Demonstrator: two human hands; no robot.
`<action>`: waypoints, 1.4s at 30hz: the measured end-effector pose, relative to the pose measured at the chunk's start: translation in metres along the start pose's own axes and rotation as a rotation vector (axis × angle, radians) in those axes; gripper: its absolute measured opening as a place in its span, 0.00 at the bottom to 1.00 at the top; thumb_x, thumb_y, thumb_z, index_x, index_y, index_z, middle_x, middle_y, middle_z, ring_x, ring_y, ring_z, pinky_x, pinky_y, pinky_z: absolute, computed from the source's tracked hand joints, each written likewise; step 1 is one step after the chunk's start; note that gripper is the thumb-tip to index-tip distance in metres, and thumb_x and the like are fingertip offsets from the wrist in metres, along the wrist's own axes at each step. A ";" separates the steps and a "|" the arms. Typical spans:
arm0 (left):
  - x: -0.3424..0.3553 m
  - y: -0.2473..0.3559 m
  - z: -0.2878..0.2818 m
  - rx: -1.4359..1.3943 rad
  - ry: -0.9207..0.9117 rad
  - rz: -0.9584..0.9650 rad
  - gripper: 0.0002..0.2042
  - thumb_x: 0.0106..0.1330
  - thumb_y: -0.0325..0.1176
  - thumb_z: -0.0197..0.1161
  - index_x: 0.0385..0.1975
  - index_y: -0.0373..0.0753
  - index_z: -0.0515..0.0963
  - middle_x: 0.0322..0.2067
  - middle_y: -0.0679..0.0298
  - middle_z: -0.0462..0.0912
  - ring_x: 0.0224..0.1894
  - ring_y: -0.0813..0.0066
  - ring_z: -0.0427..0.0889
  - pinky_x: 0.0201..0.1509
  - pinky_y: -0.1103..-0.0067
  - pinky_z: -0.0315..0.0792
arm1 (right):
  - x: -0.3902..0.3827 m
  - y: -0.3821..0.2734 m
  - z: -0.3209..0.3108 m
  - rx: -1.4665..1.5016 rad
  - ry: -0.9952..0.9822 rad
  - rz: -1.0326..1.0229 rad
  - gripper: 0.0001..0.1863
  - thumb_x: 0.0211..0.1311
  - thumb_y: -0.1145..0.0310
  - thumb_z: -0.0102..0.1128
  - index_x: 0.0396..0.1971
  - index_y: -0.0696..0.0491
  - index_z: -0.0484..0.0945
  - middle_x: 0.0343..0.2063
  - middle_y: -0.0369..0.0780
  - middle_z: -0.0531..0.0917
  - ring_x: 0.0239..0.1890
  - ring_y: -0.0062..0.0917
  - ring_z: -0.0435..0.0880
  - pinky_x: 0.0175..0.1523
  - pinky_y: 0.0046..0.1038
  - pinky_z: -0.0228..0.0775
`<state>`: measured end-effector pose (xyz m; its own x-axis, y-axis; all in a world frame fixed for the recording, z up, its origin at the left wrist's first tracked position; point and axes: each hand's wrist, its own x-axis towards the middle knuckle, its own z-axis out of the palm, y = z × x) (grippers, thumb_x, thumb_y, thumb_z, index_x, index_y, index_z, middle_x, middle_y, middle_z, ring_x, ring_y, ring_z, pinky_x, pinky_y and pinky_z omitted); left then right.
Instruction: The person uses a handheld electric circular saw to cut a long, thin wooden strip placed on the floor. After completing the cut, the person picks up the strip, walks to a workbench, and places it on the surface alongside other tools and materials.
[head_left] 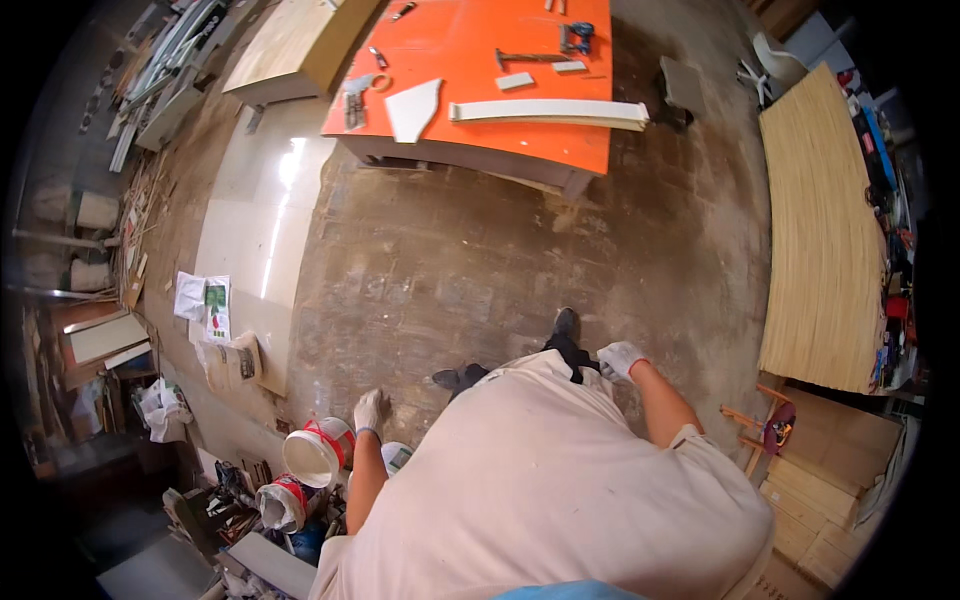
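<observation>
I stand on the brown floor, both hands in pale work gloves and hanging apart at my sides. My left hand (369, 411) is low on the left, near a white bucket (312, 458) with a red band; it holds nothing that I can see and its fingers hang loosely. On the other side, my right hand (621, 360) is held beside my dark trousers, its fingers curled in with no object showing. Ahead, out of reach of both hands, is an orange-topped table (470, 80). A long white moulding (550, 112) and a white cut board (411, 110) lie on it.
On the table are a hammer (530, 58), a blue power tool (577, 39) and a tape roll (381, 82). A tall plywood stack (820, 240) stands right, above a wooden stool (768, 428). Bags (215, 305) and pale sheets lie left; clutter crowds the lower left.
</observation>
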<state>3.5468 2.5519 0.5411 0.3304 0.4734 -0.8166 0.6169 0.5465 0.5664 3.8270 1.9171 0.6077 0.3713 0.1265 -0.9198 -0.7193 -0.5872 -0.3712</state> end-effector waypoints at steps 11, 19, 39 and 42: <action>-0.093 0.016 0.270 0.766 -0.330 0.171 0.12 0.75 0.38 0.65 0.47 0.36 0.86 0.35 0.63 0.88 0.29 0.74 0.82 0.34 0.75 0.76 | 0.098 0.145 -0.267 0.629 0.383 0.232 0.12 0.71 0.58 0.61 0.34 0.50 0.73 0.21 0.39 0.77 0.17 0.31 0.79 0.19 0.37 0.70; -0.037 0.072 0.367 0.962 -0.188 -0.121 0.19 0.74 0.42 0.61 0.56 0.34 0.82 0.49 0.48 0.89 0.43 0.53 0.92 0.44 0.63 0.87 | 0.162 0.000 -0.364 0.670 0.341 0.056 0.13 0.72 0.58 0.60 0.41 0.53 0.78 0.25 0.38 0.81 0.18 0.25 0.80 0.20 0.30 0.72; -0.059 0.334 0.777 0.696 -0.119 0.321 0.18 0.75 0.35 0.59 0.58 0.32 0.81 0.42 0.60 0.90 0.42 0.74 0.86 0.48 0.76 0.80 | 0.430 -0.382 -0.655 -0.090 0.427 -0.307 0.40 0.65 0.39 0.63 0.56 0.64 0.79 0.58 0.55 0.83 0.63 0.46 0.81 0.66 0.42 0.69; -0.089 0.281 0.689 0.983 -0.183 0.318 0.16 0.76 0.32 0.58 0.59 0.31 0.78 0.43 0.60 0.87 0.43 0.71 0.86 0.49 0.76 0.79 | 0.510 -0.385 -0.672 0.167 0.415 -0.252 0.47 0.64 0.37 0.66 0.71 0.58 0.70 0.68 0.47 0.76 0.68 0.39 0.76 0.70 0.42 0.65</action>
<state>4.1832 2.1878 0.6961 0.6317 0.3403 -0.6965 0.7640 -0.4259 0.4848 4.6882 1.6710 0.3666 0.7230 -0.1001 -0.6835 -0.6485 -0.4394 -0.6216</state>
